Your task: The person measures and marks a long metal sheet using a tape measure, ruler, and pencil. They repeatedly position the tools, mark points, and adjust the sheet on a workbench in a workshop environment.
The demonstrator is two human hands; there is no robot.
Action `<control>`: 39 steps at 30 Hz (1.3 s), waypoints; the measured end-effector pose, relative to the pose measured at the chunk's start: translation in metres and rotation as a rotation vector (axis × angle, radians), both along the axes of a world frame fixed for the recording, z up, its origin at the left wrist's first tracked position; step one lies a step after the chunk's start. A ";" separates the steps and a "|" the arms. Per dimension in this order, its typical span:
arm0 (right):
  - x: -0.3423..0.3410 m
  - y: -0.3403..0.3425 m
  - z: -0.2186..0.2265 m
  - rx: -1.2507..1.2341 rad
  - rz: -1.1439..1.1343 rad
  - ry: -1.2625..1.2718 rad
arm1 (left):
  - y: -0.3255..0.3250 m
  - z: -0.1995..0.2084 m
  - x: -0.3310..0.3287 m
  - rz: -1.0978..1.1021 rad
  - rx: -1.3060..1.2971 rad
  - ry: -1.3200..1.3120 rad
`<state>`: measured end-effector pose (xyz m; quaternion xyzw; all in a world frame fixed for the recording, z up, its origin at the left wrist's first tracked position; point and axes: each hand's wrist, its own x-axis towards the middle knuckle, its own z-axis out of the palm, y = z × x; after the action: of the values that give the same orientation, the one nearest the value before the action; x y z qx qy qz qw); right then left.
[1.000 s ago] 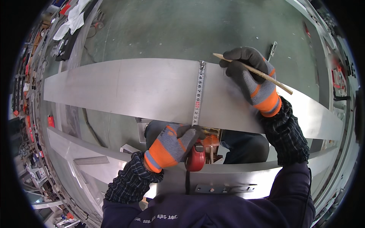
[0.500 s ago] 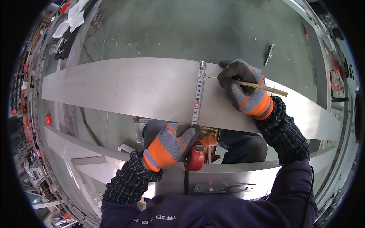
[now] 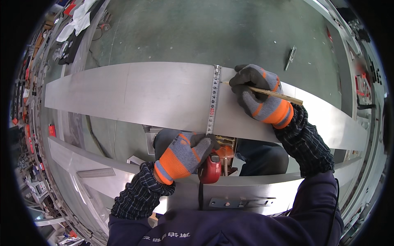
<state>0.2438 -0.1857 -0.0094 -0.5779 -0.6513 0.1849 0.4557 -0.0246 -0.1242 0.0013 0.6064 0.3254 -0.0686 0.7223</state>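
A long silver metal panel (image 3: 168,90) lies crosswise in front of me. Across its width runs the blade of a tape measure (image 3: 209,169), hooked at the panel's far edge. My gloved left hand (image 3: 184,153) is closed around the tape at the near edge, with the red case just below its fingers. Over the panel, right of the blade, my gloved right hand (image 3: 258,92) pinches a wooden pencil (image 3: 283,96). The pencil's tip points left and reaches close to the blade; whether it touches the metal I cannot tell.
Nearer my body a second metal beam (image 3: 180,197) runs parallel, with a slotted metal plate (image 3: 242,203) on it. A short flat bar (image 3: 96,173) rests at its left. Farther off, a small metal piece (image 3: 291,57) lies on the green floor. Cluttered racks stand far left.
My right hand has shifted slightly left with the pencil, bringing its tip nearer the tape blade. My left hand and the tape case have hardly moved.
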 end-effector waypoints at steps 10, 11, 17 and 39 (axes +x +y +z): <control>0.001 0.001 -0.003 -0.001 0.035 0.001 | 0.000 -0.008 -0.003 -0.042 0.060 -0.017; 0.001 0.001 -0.003 -0.008 0.033 0.000 | 0.000 -0.009 -0.003 -0.047 0.066 -0.020; -0.001 0.002 0.001 0.020 0.019 0.012 | -0.001 -0.011 -0.003 -0.009 0.050 -0.046; 0.002 -0.006 0.004 0.074 -0.001 0.030 | 0.004 -0.016 -0.005 -0.258 0.619 -0.270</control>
<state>0.2455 -0.1921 -0.0056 -0.5582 -0.6504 0.1693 0.4866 -0.0295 -0.1199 -0.0142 0.8360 0.1533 0.0235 0.5264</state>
